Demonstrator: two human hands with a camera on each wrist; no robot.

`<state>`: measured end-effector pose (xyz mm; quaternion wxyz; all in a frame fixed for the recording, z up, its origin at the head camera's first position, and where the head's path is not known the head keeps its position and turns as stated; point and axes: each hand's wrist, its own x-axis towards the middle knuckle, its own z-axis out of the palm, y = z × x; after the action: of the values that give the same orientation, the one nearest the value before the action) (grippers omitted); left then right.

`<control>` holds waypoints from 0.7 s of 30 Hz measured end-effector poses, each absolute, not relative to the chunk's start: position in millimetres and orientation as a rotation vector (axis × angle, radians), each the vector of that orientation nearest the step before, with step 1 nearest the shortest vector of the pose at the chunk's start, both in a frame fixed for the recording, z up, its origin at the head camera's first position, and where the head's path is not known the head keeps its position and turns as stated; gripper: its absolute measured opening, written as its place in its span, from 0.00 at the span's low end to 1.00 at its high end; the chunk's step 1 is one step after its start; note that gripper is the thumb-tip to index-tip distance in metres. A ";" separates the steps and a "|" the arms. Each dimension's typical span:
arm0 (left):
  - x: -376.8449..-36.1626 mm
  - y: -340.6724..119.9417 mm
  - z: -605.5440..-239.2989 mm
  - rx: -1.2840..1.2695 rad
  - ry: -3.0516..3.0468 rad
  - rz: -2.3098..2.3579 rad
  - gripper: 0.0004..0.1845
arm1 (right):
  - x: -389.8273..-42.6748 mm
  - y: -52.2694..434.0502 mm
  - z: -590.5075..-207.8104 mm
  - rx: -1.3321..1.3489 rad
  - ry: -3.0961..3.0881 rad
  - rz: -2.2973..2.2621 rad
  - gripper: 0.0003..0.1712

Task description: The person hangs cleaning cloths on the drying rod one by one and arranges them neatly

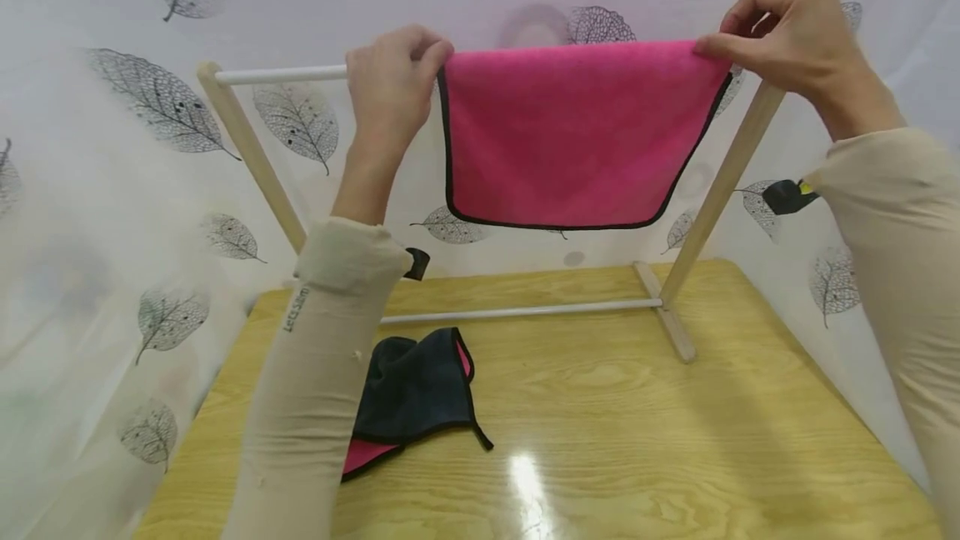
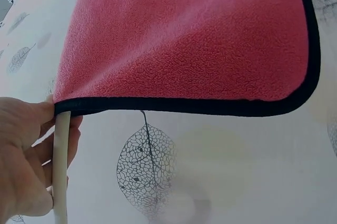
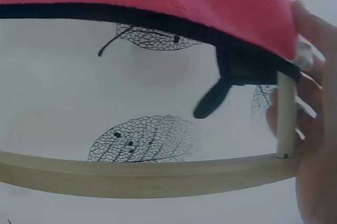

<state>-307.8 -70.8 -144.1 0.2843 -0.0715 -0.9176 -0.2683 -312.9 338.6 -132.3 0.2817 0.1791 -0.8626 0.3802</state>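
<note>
A pink towel (image 1: pixel 577 132) with black edging hangs folded over the top bar of a wooden rack. My left hand (image 1: pixel 393 77) pinches its upper left corner; in the left wrist view the fingers curl round the bar (image 2: pixel 60 166) right at the black edge. At the opposite upper corner my right hand (image 1: pixel 798 40) pinches the cloth between thumb and fingers, close to where the bar meets the wooden post (image 3: pixel 287 118). The right wrist view shows a dark hanging loop (image 3: pixel 213 97) below the towel's edge.
A second towel (image 1: pixel 420 386), dark grey with pink underside, lies crumpled on the wooden table (image 1: pixel 600 440), partly behind the left sleeve. The rack's right leg (image 1: pixel 720 190) and lower white bar (image 1: pixel 525 311) stand near the back edge. Behind hangs a leaf-patterned curtain (image 1: pixel 75 232).
</note>
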 end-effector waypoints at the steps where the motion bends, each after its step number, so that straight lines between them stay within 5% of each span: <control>1: -308.7 -71.7 -144.0 -0.199 -2.457 -0.715 0.17 | -311.7 340.1 -130.8 0.493 -2.343 1.025 0.05; 12: -305.8 -82.5 -142.9 -0.310 -2.481 -0.790 0.18 | -310.5 343.7 -114.2 0.366 -2.651 0.929 0.11; 17: -303.6 -86.5 -140.3 -0.374 -2.552 -0.792 0.20 | -312.6 339.1 -119.2 0.372 -2.526 0.958 0.01; 21: -302.2 -86.1 -139.9 -0.387 -2.555 -0.821 0.21 | -311.9 337.7 -125.3 0.401 -2.425 1.001 0.05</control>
<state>-302.2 -86.1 -139.9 0.2133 -0.1396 -0.9207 -0.2956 -311.9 337.7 -125.3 0.2414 0.1465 -0.8867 0.3661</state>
